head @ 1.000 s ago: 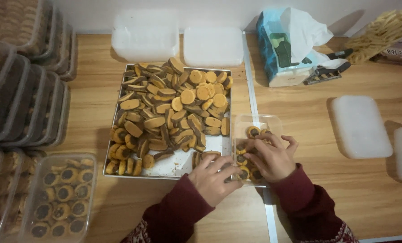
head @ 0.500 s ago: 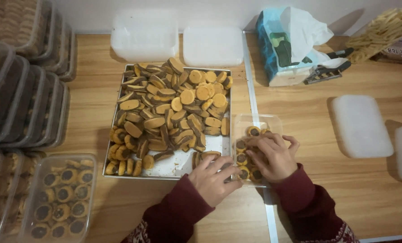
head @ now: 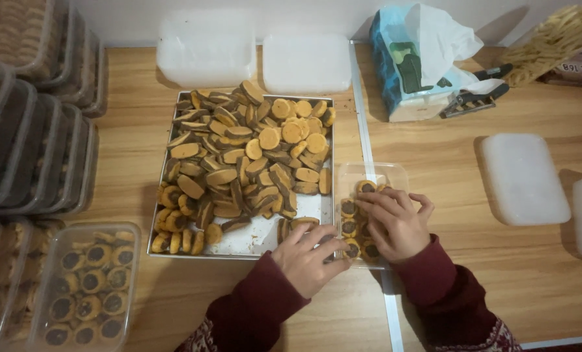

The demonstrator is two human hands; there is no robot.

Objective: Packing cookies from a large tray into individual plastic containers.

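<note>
Where cookies (head: 351, 228) fill tub (head: 372, 172): right hand (head: 395, 225).

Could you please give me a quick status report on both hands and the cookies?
Left hand at the metal tray's near edge. Right hand in the clear container, on cookies. Nothing obstructing.

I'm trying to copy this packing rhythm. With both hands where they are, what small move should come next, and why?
Probably the right hand seats its cookie in the clear box, whose far end looks bare. Meanwhile the left hand rests at the metal tray's near edge, beside loose cookies ready to pass over.
</note>
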